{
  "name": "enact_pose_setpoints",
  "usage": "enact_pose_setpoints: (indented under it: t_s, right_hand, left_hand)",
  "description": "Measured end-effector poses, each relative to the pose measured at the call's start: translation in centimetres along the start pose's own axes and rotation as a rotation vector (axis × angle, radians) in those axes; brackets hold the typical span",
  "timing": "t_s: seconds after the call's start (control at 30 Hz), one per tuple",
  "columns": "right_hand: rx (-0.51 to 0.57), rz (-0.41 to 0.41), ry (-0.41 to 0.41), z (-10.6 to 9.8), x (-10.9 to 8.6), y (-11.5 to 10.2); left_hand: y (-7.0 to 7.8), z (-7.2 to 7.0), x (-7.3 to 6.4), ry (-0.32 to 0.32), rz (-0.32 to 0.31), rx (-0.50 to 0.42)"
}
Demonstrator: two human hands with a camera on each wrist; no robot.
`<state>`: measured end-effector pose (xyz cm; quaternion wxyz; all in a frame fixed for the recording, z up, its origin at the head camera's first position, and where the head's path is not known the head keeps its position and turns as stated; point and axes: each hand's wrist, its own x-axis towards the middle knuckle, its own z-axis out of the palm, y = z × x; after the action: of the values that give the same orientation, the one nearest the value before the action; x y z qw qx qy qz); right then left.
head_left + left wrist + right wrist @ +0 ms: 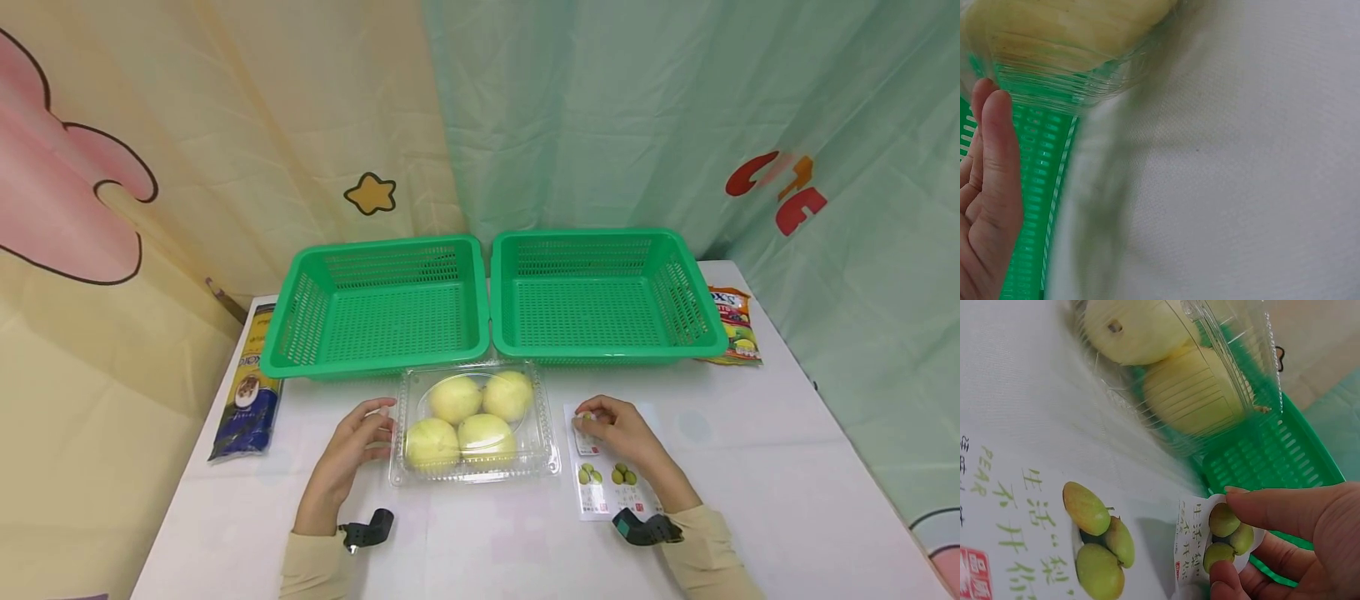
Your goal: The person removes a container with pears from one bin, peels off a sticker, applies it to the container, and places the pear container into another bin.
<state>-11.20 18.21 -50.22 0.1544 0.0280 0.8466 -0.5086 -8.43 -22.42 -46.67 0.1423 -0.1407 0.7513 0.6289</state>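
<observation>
A clear plastic clamshell box (549, 450) with several yellow-green pears (486, 438) inside stands on the table in the head view. Beside its left side is my left hand (351, 450), its fingers loosely bent at the box edge; whether they touch it I cannot tell. My right hand (626, 435) pinches a pear label sticker (1190, 540) between thumb and fingers, over a sheet of labels (606, 500) right of the box. In the right wrist view the sticker is lifted at the held edge, and printed pears (1099, 556) show on the sheet.
Two green baskets (375, 367) (607, 352) stand side by side behind the box. A blue and yellow packet (246, 400) lies at the left, and a colourful snack bag (737, 325) pokes out at the right. Curtains hang behind the white table (480, 542).
</observation>
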Motion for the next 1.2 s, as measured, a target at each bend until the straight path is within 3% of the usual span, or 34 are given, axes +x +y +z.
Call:
enact_pose_setpoints:
  t_s: [0.7,1.2]
  right_hand:
    - [0.111,-0.015,-0.08,-0.3,-0.7,-0.9]
    - [0.114,-0.068,-0.098,-1.1,-1.6,-2.7]
  left_hand:
    - [0.1,0.3,-0.1,0.024,-0.003,0.006]
    - [0.3,0.0,-0.8,0.047,0.044,0.031]
